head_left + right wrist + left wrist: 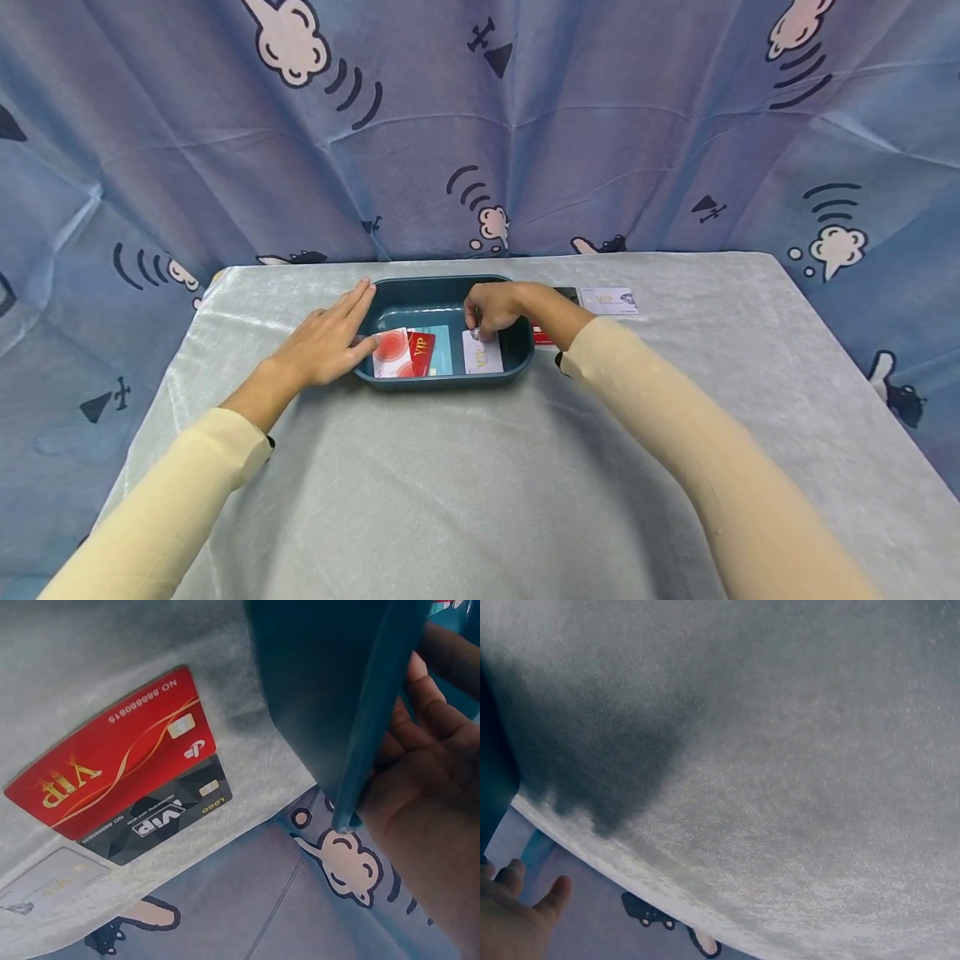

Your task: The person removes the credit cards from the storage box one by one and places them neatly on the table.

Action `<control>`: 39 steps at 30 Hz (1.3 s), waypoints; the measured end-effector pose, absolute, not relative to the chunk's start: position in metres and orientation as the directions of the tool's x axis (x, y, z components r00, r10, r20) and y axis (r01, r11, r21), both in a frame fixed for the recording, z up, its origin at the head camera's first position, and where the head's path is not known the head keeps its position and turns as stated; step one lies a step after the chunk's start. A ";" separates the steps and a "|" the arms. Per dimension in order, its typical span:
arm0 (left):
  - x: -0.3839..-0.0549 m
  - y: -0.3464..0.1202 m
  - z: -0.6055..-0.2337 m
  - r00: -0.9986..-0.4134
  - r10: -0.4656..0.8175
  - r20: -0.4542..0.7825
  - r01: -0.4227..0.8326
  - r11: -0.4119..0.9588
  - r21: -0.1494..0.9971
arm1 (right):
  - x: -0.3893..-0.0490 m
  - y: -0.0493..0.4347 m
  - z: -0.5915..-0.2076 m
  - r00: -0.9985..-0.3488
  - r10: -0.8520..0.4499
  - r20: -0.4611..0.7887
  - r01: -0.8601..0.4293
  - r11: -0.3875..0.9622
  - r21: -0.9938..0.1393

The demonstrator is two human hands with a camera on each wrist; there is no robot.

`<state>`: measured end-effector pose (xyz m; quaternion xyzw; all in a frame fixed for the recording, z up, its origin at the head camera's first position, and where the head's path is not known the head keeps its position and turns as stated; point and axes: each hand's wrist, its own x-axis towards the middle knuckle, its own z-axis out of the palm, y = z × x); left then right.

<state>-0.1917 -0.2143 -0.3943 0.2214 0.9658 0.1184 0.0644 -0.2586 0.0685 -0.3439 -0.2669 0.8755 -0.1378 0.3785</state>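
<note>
A dark teal plastic bin (442, 382) sits on the table with several cards inside. My left hand (322, 337) rests at its left end, fingers straight along the rim and thumb over the edge near a white card with a red circle (392, 357). Beside that lie a red VIP card (422, 353) and a light blue card (442, 350), partly overlapped. Reaching over the right end, my right hand (495, 307) pinches the top of a white VIP card (482, 357) in the bin's right part. In the right wrist view, the bin wall hides the fingertips.
Right of the bin, on the grey cloth (420, 483), lie a red VIP card (112, 754), a black-and-grey Vip card (161, 817) and another white VIP card (609, 300). A blue patterned curtain (420, 150) hangs behind the table's back edge.
</note>
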 end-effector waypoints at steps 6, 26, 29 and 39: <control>-0.191 -0.214 -0.394 -0.895 0.438 -0.083 0.406 0.877 0.256 | -0.259 0.072 -0.340 -0.581 -0.601 -0.548 -0.402 0.798 -0.449; -0.191 -0.212 -0.392 -0.897 0.433 -0.088 0.397 0.877 0.269 | -0.243 0.083 -0.308 -0.536 -0.667 -0.517 -0.448 0.744 -0.495; -0.190 -0.212 -0.392 -0.898 0.432 -0.087 0.396 0.877 0.271 | -0.242 0.087 -0.304 -0.536 -0.668 -0.517 -0.468 0.744 -0.477; -0.190 -0.212 -0.395 -0.898 0.432 -0.086 0.398 0.878 0.265 | -0.248 0.114 -0.283 -0.616 -0.669 -0.416 -0.474 0.736 -0.483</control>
